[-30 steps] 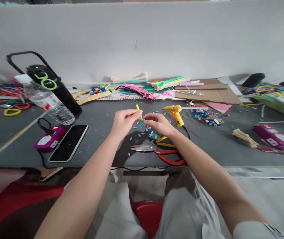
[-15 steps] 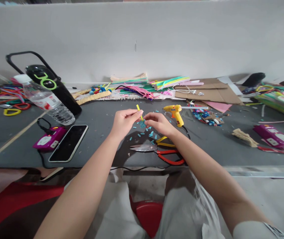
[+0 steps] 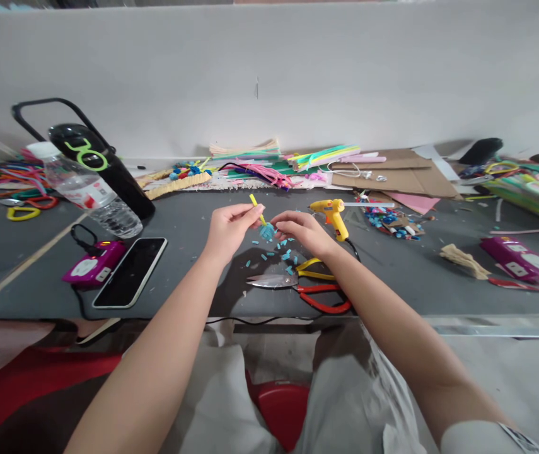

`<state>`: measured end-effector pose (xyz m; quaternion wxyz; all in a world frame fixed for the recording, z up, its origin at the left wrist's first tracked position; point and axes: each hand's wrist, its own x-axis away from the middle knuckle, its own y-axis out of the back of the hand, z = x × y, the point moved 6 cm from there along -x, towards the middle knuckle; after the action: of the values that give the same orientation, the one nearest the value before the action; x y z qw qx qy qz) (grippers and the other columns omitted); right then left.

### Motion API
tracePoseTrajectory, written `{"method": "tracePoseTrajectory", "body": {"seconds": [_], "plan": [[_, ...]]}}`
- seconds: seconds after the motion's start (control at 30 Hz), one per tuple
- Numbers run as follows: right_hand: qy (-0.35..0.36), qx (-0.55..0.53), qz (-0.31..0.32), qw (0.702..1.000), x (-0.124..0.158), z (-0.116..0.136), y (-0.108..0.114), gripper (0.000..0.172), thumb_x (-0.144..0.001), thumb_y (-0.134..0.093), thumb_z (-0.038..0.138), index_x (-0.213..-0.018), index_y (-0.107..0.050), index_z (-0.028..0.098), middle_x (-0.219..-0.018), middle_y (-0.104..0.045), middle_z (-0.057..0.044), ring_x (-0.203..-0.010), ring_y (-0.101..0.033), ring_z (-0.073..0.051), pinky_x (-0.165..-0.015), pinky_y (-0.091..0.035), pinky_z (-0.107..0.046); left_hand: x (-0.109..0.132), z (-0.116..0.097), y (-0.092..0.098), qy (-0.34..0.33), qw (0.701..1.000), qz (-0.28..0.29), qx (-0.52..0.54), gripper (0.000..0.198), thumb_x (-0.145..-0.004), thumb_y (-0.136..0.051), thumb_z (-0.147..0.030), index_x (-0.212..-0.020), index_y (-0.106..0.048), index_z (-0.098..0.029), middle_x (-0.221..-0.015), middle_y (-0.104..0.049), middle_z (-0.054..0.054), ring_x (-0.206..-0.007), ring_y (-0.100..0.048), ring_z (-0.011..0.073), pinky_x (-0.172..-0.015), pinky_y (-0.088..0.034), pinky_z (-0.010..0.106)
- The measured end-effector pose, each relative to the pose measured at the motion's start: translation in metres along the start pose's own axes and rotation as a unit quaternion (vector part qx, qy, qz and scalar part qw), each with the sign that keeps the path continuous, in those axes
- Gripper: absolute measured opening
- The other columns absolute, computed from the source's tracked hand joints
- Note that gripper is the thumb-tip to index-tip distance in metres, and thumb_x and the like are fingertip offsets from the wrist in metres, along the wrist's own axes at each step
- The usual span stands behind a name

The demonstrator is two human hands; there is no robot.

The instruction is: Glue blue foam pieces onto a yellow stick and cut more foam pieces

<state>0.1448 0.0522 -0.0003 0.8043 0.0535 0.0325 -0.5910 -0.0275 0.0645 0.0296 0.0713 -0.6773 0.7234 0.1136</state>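
Note:
In the head view my left hand [image 3: 232, 230] pinches a short yellow stick [image 3: 253, 200] between thumb and fingers, slanting downward. A light-blue tuft [image 3: 266, 231] of small pieces sits at the stick's lower end. Beside the tuft, on its right, my right hand [image 3: 300, 231] has its fingers curled and fingertips together; what they hold, if anything, is too small to make out. Loose blue snippets [image 3: 287, 255] lie on the grey table below the hands. Scissors [image 3: 273, 281] with one red and one yellow handle rest under my right forearm, blades pointing left.
A yellow glue gun [image 3: 334, 215] lies right of my hands, near a pile of colourful scraps [image 3: 394, 221]. To the left are a phone [image 3: 130, 272], a purple power strip [image 3: 95, 261], a plastic bottle [image 3: 94, 195] and a black flask [image 3: 118, 173]. Pipe-cleaner bundles [image 3: 328, 157] and cardboard [image 3: 396, 173] line the back.
My left hand has shifted slightly left with the yellow stick, which now leans more to the left. The blue tuft shows more clearly between the hands. The right hand has barely moved.

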Motion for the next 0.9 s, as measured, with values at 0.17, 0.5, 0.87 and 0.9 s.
{"method": "tracePoseTrajectory", "body": {"seconds": [0.17,0.5,0.87,0.9], "plan": [[0.003,0.0,-0.036,0.999,-0.001,0.0,0.006,0.017,-0.08,-0.061,0.033,-0.084,-0.067,0.017,-0.08,-0.068,-0.003,-0.071,-0.062,-0.015,-0.066,-0.049,-0.028,-0.003,0.0,0.006,0.007,0.999,-0.008,0.052,0.034,-0.07,-0.083,-0.048,-0.086,-0.081,-0.018,-0.071,-0.071,0.004,-0.067,-0.064,0.0142,-0.07,-0.055,0.028],[0.068,0.078,-0.026,0.994,0.0,0.003,0.004,0.027,-0.085,-0.045,0.025,-0.058,-0.043,0.021,-0.054,-0.043,0.004,-0.051,-0.041,-0.01,-0.052,-0.035,-0.026,-0.005,0.0,0.009,0.038,0.993,-0.002,0.111,0.037,-0.065,-0.087,-0.046,-0.086,-0.081,-0.016,-0.076,-0.071,0.005,-0.069,-0.064,0.0133,-0.07,-0.055,0.028],[0.055,0.113,-0.024,0.992,0.0,0.001,0.005,0.029,-0.085,-0.063,0.044,-0.075,-0.06,0.018,-0.062,-0.056,0.002,-0.058,-0.051,-0.012,-0.059,-0.043,-0.027,-0.008,0.002,0.021,0.034,0.992,-0.058,0.109,0.031,-0.065,-0.087,-0.041,-0.082,-0.079,-0.016,-0.07,-0.068,0.003,-0.065,-0.061,0.0107,-0.065,-0.051,0.023],[0.056,0.127,-0.023,0.99,0.0,0.001,0.006,0.033,-0.089,-0.058,0.045,-0.07,-0.057,0.019,-0.058,-0.053,0.003,-0.056,-0.049,-0.011,-0.058,-0.041,-0.027,-0.009,0.002,0.022,0.033,0.992,-0.063,0.107,0.031,-0.065,-0.087,-0.041,-0.081,-0.079,-0.015,-0.07,-0.068,0.003,-0.065,-0.061,0.0108,-0.064,-0.051,0.023]]}}
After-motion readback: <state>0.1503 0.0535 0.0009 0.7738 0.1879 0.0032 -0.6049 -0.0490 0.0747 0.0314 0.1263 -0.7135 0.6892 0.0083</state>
